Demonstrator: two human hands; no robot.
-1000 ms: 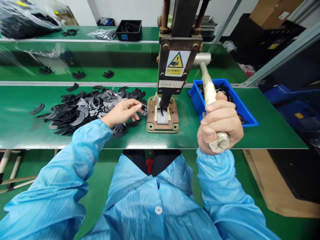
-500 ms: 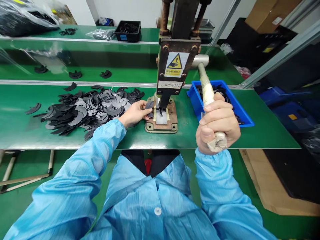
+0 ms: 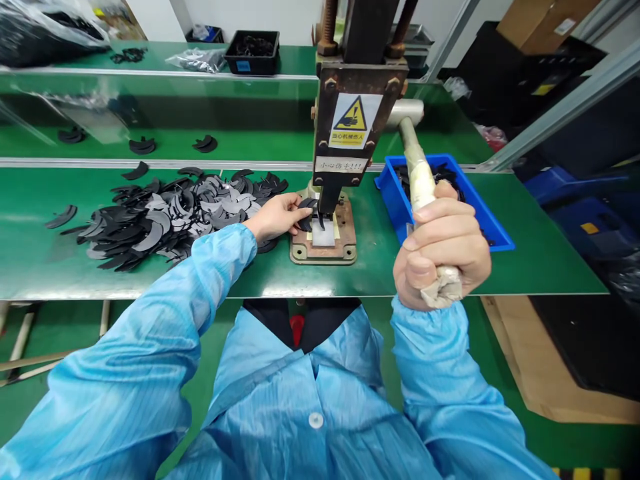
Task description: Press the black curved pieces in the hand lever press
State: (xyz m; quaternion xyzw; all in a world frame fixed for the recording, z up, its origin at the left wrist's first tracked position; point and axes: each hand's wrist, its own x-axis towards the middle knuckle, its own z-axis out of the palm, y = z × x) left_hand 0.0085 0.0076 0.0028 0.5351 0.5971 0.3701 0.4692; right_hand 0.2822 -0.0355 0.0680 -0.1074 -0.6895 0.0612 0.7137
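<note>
Holding a black crescent piece pinched between thumb and fingertips, my left hand rests at the left edge of the press base, and the piece lies just past my fingertips to the right, its far tip touching or all but touching the punch that hangs over the pale plate. The crescent's long curve runs roughly across me, from my fingers toward the die, so the line that counts here is left to right, from my grip into the gap under the punch. My right hand is wrapped fully shut around the taped end of the lever, well apart from the piece, off to the right and nearer my body; the lever slants away from that fist up to the press head. Of the two, my left hand is by far the nearer to the die. Behind my left wrist, further left, spreads the heap of black crescents; beyond my right fist sits the blue bin.
</note>
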